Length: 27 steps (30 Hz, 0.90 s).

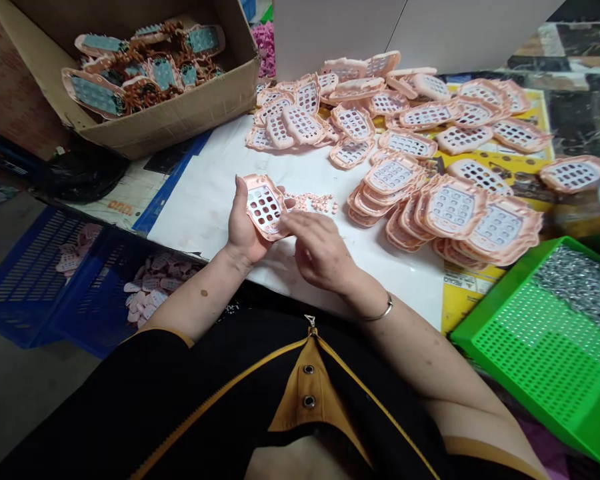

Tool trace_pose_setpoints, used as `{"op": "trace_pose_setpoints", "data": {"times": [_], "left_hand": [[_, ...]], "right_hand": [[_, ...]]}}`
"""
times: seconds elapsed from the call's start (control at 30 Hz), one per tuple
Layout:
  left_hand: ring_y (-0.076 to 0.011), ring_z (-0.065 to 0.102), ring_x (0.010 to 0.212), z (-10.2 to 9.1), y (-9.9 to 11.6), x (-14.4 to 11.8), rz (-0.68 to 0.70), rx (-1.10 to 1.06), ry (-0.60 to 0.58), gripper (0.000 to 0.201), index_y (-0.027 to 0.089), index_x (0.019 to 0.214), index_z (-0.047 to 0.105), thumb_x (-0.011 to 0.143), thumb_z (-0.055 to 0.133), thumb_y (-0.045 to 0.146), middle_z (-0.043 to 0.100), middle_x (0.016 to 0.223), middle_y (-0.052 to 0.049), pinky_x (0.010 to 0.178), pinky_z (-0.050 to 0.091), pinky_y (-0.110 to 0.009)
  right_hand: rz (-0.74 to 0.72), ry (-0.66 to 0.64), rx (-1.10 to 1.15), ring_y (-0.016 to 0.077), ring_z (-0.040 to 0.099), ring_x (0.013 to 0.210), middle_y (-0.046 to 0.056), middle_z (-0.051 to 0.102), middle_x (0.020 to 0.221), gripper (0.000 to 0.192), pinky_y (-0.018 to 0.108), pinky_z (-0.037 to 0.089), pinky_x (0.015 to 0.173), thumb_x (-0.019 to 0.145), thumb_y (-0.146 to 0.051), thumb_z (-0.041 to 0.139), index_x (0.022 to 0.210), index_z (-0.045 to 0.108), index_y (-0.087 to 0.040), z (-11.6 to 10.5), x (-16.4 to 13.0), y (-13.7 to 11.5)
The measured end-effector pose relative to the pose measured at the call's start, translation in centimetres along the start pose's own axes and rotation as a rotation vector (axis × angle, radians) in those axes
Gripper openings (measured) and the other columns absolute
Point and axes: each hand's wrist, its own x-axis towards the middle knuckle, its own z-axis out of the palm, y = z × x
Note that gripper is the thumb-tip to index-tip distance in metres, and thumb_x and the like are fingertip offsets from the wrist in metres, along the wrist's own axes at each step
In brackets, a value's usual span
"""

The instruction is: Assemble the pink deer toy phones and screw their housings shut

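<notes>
Pink plastic keypad shell (264, 208) sits cupped face-up in the left hand (245, 230), fingers wrapped round its edges to steady it, while right-hand fingers (300, 225), pinched narrow, touch its lower corner beside the loose buttons (316, 202).

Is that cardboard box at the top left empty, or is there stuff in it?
Not empty. The open cardboard box holds a heap of pink shells with teal and brown parts showing, covering its floor.

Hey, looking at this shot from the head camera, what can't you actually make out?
- Right hand: its fingers curl over the shell held by the left hand; whether they pinch anything is hidden.
- Small pink bits on the table: too small to identify.
- Green tray: cut off by the right edge.
- Box: its depth is hidden under the pile.
</notes>
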Motion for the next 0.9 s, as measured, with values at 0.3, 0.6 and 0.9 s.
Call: {"op": "trace_pose_setpoints", "data": {"times": [0.3, 0.6, 0.9], "left_hand": [[-0.027, 0.071, 0.083, 0.1, 0.1, -0.4, -0.088, 0.024, -0.027, 0.09, 0.02, 0.122, 0.064, 0.08, 0.029, 0.091, 0.07, 0.081, -0.011, 0.066, 0.059, -0.035], [-0.0237, 0.07, 0.071, -2.1, 0.6, 0.5, -0.05, 0.015, -0.009, 0.101, 0.017, 0.13, 0.061, 0.075, 0.03, 0.095, 0.07, 0.079, -0.011, 0.051, 0.056, -0.029], [-0.0235, 0.071, 0.068, -2.6, 0.1, 0.8, -0.092, -0.027, -0.086, 0.098, 0.016, 0.128, 0.063, 0.079, 0.025, 0.093, 0.072, 0.081, -0.012, 0.048, 0.056, -0.03]], "right_hand": [[0.151, 0.01, 0.027, 0.025, 0.065, 0.11, 0.01, 0.074, 0.12, 0.065, 0.045, 0.049, 0.097, 0.081, -0.006, 0.044, 0.145, 0.046, -0.019, -0.5, -0.2, 1.3], [0.412, -0.168, -0.284, 0.0276, 0.06, 0.085, 0.014, 0.072, 0.095, 0.025, 0.043, 0.048, 0.079, 0.093, -0.025, 0.051, 0.1, 0.074, -0.018, 0.6, -0.7, 3.5], [0.577, -0.168, -0.343, 0.0304, 0.057, 0.085, 0.016, 0.066, 0.093, 0.03, 0.044, 0.045, 0.074, 0.095, -0.025, 0.047, 0.11, 0.071, -0.015, 1.1, -0.8, 3.5]]}}
